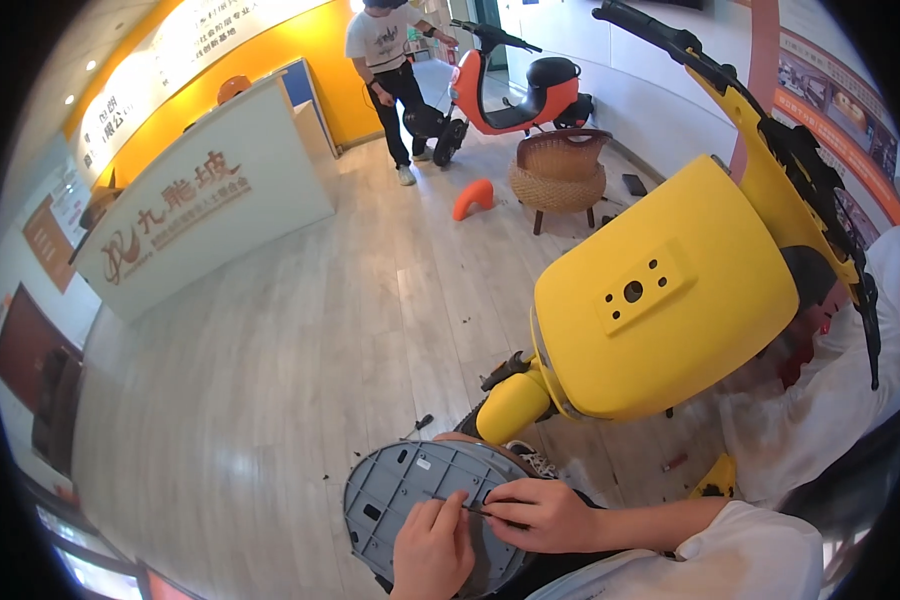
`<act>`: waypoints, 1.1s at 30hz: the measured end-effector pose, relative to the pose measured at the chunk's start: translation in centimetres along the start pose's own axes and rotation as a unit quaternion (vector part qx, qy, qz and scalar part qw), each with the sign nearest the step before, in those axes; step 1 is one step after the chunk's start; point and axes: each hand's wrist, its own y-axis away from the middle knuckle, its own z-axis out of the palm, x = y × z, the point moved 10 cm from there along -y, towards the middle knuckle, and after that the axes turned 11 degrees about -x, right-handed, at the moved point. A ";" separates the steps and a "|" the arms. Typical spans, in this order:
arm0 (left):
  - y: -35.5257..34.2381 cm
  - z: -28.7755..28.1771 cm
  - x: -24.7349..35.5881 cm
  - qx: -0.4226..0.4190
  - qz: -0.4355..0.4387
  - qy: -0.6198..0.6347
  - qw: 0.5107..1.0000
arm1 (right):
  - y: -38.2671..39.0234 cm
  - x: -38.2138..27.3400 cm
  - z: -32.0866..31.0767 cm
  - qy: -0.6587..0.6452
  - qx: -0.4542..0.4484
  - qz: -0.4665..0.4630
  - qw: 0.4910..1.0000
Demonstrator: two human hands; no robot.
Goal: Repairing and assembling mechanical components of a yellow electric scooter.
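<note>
A rounded grey plastic panel (390,478) with ribs, slots and a small white label lies low in the view, over my lap. My left hand (435,550) is on it, fingers bent and closed near its middle; what they hold is too small to make out. My right hand (535,515) is just to the right, pinching a thin dark tool whose end reaches toward my left fingertips. Directly beyond stands a yellow scooter, with a broad front body (660,340) bearing a plate with holes, a rounded yellow part (510,400) low down, and black handlebars at upper right.
A person (380,40) stands beside a red scooter (510,115). A wicker chair (555,185) and curved orange part (475,192) are on the wooden floor (230,400), with a small tool (422,421) and yellow piece (715,475). A white reception counter (270,170) stands left.
</note>
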 end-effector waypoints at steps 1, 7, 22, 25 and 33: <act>0.2 0.1 -0.2 -0.008 -0.011 -0.011 1.000 | 0.0 0.1 -0.1 0.000 0.001 -0.001 1.000; 0.8 0.6 0.6 0.028 0.004 0.010 1.000 | 0.6 0.0 -0.1 -0.007 -0.021 -0.055 0.998; -0.3 2.2 0.4 0.007 0.069 0.097 0.993 | -3.1 -1.6 -3.1 0.029 -0.134 -0.188 0.973; 0.1 2.7 -0.2 0.014 0.073 0.129 0.989 | -3.1 -2.1 -2.4 0.055 -0.142 -0.200 0.968; -0.2 2.7 0.0 0.024 0.063 0.142 0.988 | -3.8 -2.6 -3.3 0.082 -0.155 -0.179 0.968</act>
